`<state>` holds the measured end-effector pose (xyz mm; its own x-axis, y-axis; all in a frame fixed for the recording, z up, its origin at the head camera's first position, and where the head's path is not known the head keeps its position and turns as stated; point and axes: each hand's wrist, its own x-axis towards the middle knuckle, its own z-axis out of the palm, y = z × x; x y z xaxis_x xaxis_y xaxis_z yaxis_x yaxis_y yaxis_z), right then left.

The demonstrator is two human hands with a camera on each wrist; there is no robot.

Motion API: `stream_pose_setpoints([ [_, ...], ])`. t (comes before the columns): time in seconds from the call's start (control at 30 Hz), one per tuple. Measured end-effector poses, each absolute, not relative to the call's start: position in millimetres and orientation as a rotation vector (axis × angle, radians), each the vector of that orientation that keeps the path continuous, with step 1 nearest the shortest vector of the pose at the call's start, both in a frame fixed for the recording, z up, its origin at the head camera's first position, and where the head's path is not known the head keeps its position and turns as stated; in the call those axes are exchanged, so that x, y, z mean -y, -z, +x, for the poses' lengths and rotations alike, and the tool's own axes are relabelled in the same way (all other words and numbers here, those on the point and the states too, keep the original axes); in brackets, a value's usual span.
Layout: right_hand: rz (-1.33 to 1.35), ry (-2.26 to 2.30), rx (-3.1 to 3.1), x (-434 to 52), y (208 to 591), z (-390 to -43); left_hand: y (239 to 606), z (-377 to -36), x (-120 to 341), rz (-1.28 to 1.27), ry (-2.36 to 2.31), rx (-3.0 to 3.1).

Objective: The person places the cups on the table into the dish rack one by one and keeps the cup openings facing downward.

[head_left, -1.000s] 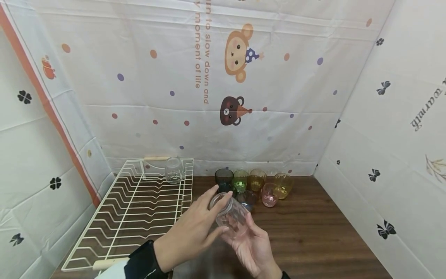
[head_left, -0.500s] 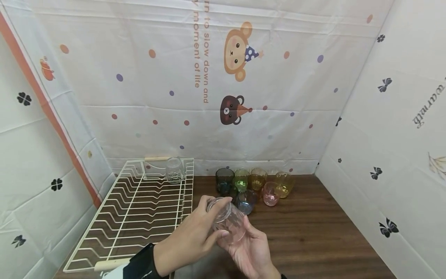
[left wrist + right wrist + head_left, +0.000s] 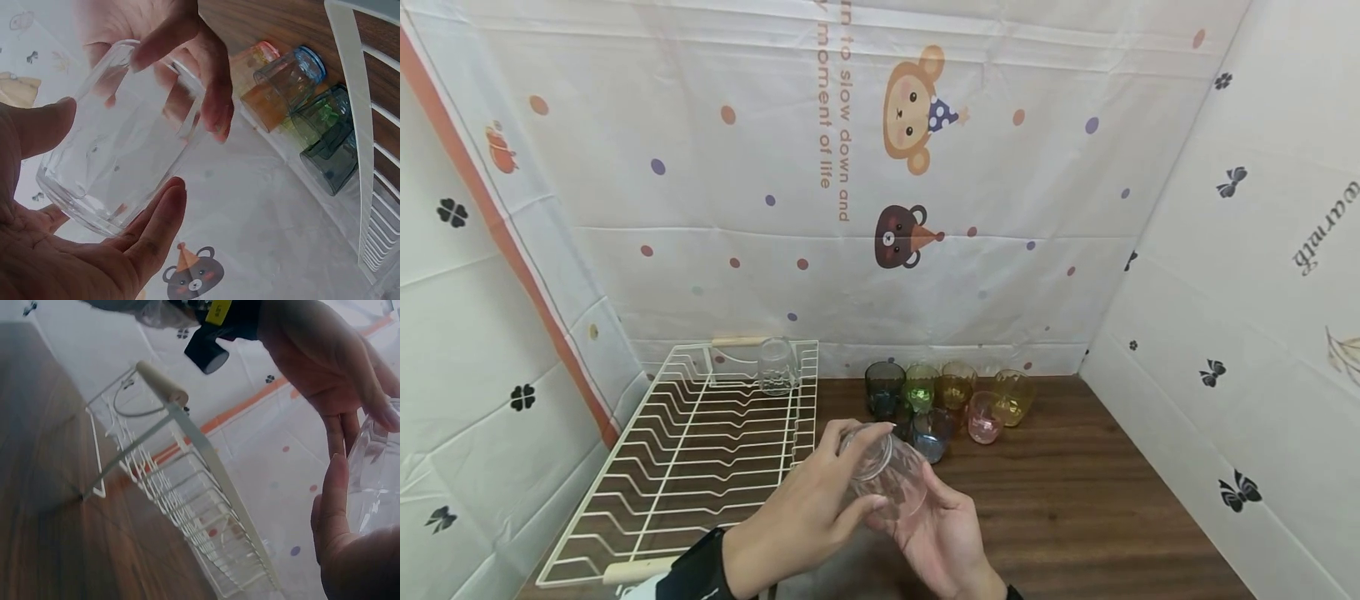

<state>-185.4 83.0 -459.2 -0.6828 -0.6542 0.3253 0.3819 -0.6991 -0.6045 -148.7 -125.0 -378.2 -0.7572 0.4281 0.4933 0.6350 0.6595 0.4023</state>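
Both hands hold one clear, faceted drinking glass in the air above the dark wood-grain table, at about 6 o'clock from the cluster of coloured glasses. The left hand grips it from the side, thumb and fingers curled round its wall near one end; the left wrist view shows the thumb on one side and fingers on the other. The right hand cradles it from below, fingers loosely curled against its wall. The glass lies tilted, nearly on its side.

The main risk, as I judge it, is a slip: the glass is smooth, and with it lying sideways, a loosening of either hand before the other has a firm hold could drop it on the table. A second risk lies at 12 o'clock, where the small blue glass tumbler stands near; a careless forward swing could knock it into the pink glass and the dark teal glass. At 10 o'clock, the white wire dish rack, which bears an upturned clear glass, has thin rods on which a rim could catch or tip.
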Motion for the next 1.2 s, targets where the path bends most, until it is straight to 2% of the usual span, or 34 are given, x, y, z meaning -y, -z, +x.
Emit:
stream_pose_setpoints([
  [0.33, -0.766, 2.32, -1.287, -86.6, 451.8, -188.0, 378.4, -147.5, 129.8, -0.768, 0.812, 2.435],
  [0.5, -0.784, 2.259, -1.927, -87.5, 459.5, -196.1, 380.5, -150.7, 135.5, -0.723, 0.783, 2.431],
  [0.73, -0.641, 2.086, -2.836, -87.6, 482.3, -216.4, 378.1, -161.8, 152.8, -0.632, 0.771, 2.49],
  [0.97, -0.515, 1.894, -3.18, -91.7, 486.9, -243.7, 373.4, -172.8, 175.0, -0.502, 0.703, 2.554],
  [1.2, -0.306, 1.739, -3.267, -95.5, 498.9, -267.0, 372.8, -186.0, 196.8, -0.409, 0.65, 2.576],
])
